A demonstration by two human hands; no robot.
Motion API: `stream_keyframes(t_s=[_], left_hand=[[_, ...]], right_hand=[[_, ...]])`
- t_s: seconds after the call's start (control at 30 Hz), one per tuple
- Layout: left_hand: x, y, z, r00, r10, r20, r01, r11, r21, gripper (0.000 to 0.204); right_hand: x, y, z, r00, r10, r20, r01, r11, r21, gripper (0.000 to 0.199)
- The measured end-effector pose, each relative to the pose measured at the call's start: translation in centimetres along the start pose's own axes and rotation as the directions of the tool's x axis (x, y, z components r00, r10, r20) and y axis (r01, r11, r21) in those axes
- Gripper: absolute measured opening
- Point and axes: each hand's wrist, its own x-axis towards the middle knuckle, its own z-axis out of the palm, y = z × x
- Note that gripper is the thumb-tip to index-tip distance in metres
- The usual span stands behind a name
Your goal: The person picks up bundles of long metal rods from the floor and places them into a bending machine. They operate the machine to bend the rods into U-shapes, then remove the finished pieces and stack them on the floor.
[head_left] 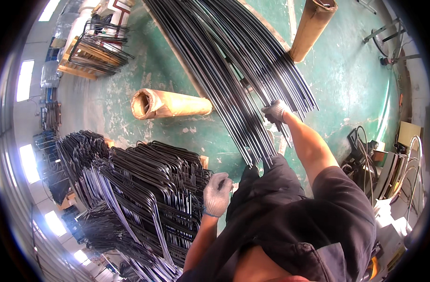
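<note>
My right hand [275, 112], in a pale knitted work glove, is closed around a black metal rod [284, 133] at the near end of a spread of long rods. Its short end sticks out below my fist. Two groups of straight black rods [205, 70] run away from me, split by a narrow gap; the left group reaches close to my legs. My left hand [218, 194], gloved too, hovers beside my thigh with fingers loosely curled and thumb apart, and nothing shows in it. Nearest to it is a big stack of bent black tubes [154, 188].
A brown-wrapped roll [177, 107] lies left of the rods on the green floor [130, 127]; another wrapped roll [313, 28] is at the far right. Bent frames on a wooden pallet [90, 58] stand far left. Machinery with cables [365, 150] is at the right.
</note>
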Motion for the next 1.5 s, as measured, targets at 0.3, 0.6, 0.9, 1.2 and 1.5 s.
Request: stream_keyframes(t_s=[0.3, 0.6, 0.9, 1.2, 1.5], left_hand=[[0.4, -0.3, -0.3, 0.994, 0.075, 0.079, -0.081, 0.994, 0.071, 0.024], [0.9, -1.1, -0.1, 0.989, 0.054, 0.136, -0.049, 0.998, -0.038, 0.024], [5.5, 0.4, 3.2, 0.930, 0.066, 0.362, 0.013, 0.977, -0.213, 0.014], [14.9, -4.5, 11.4, 0.716, 0.037, 0.697, 0.518, 0.640, -0.567, 0.031], [11.4, 1.2, 15.2, 0.798, -0.063, 0.600, 0.573, 0.388, -0.722, 0.022]], right_hand=[[-1.4, 0.9, -0.7, 0.962, -0.083, 0.262, -0.053, 0.878, 0.476, 0.050], [-5.3, -2.5, 3.1, 0.935, -0.231, -0.269, 0.191, 0.967, -0.168, 0.048], [-22.4, 16.1, -0.8, 0.809, -0.457, -0.369, 0.135, 0.756, -0.641, 0.043], [-55.1, 25.7, 8.1, 0.746, 0.093, -0.660, -0.451, 0.799, -0.397, 0.037], [-67.7, 37.4, 15.5, 0.513, -0.011, -0.858, -0.556, 0.757, -0.342, 0.026]])
